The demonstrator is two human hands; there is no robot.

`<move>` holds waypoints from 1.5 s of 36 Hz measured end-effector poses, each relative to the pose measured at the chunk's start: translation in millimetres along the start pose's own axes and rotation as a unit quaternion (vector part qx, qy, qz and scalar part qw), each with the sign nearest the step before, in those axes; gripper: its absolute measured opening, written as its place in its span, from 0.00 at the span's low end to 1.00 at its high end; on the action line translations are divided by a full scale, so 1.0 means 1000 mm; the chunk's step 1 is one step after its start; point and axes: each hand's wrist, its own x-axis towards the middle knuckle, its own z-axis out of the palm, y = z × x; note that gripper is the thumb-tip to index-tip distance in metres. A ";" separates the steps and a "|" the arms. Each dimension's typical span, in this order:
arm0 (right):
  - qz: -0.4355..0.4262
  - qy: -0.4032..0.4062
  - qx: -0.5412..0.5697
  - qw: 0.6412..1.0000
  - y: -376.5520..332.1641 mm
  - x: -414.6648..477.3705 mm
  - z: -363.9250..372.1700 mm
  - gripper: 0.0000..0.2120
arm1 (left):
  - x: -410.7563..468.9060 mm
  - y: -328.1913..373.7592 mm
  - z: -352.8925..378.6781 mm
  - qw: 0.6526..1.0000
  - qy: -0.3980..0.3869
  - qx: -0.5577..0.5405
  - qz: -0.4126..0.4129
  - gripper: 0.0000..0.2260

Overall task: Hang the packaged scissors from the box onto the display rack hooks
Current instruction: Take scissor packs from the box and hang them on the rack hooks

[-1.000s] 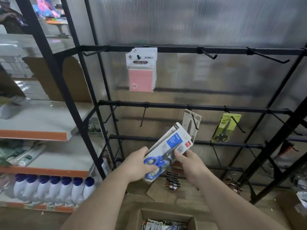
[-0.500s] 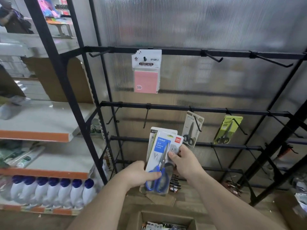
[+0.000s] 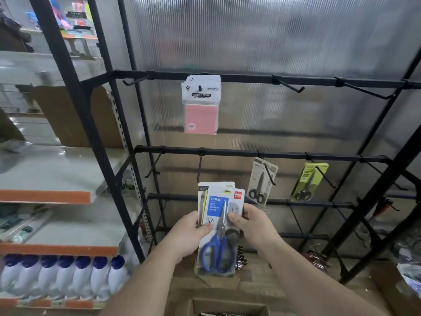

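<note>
Behind everything stands a wavy see-through wall (image 3: 273, 42), and in front of it is the black display rack (image 3: 227, 153) with rows of hooks; pink sticky notes (image 3: 201, 110) hang on the top row; a grey pack (image 3: 262, 181) and a green pack (image 3: 309, 181) of scissors hang on the middle row. Both hands hold a pack of blue scissors (image 3: 218, 231) upright in the air, below the middle row and above the box (image 3: 227, 304); a second pack (image 3: 202, 187) peeks out just behind it. The left hand (image 3: 186, 236) pinches the left edge with its thumb on the front; the right hand (image 3: 252, 224) pinches the right edge the same way; the other fingers are hidden behind the card. I think the job is partly done, and the next step is to lift the pack to the empty hook (image 3: 200, 165) just above it. The two packs could go wrong; if they stay stuck together, the back one may slip and fall when only the front one goes on. The hole at the top is small, so a tilted pack could miss the hook tip and bend the card.
</note>
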 end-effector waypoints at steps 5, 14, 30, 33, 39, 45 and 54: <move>-0.001 0.000 0.022 1.000 -0.005 -0.004 0.005 0.05 | -0.001 0.000 -0.005 1.000 0.000 -0.011 0.017 0.06; 0.011 0.018 0.002 1.000 -0.005 -0.003 0.015 0.05 | -0.002 -0.009 -0.009 1.000 0.000 -0.012 0.006 0.08; 0.001 0.015 0.054 0.998 0.002 0.010 -0.005 0.05 | -0.003 0.005 0.005 0.998 0.026 -0.056 -0.034 0.05; 0.000 0.007 0.048 0.999 0.001 0.014 -0.015 0.05 | 0.001 0.008 0.009 0.996 0.036 -0.063 -0.048 0.06; 0.006 -0.010 0.057 0.998 0.002 0.018 -0.031 0.06 | 0.003 0.018 0.019 0.993 0.037 -0.094 -0.059 0.07; 0.022 -0.042 0.052 0.997 0.004 0.025 -0.035 0.07 | 0.004 0.015 0.016 0.993 0.062 -0.079 -0.056 0.07; 0.035 0.001 -0.022 0.999 0.009 0.040 -0.016 0.06 | -0.004 -0.019 -0.037 0.986 0.143 0.027 -0.075 0.07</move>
